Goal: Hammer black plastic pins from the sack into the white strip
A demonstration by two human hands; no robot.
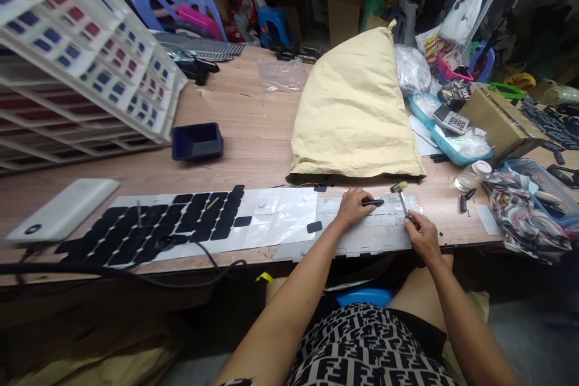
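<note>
My left hand [353,205] rests on a pale flat strip [371,230] at the table's near edge and pinches a long black key [373,202]. My right hand [420,234] grips the handle of a small brush-like tool [401,195] whose yellow-green head points away from me, close to the black key. To the left, several black keycaps [172,224] lie in rows on a clear plastic sheet [280,217]. Two loose black keys [313,227] sit on that sheet.
A big tan paper sack [355,108] lies behind my hands. A dark blue tray [197,141], a white power bank [63,208], white racks [76,54] at left. At right: a calculator [451,119], blue baskets [456,148], a small jar [471,175], patterned cloth [525,217], a cardboard box [497,120].
</note>
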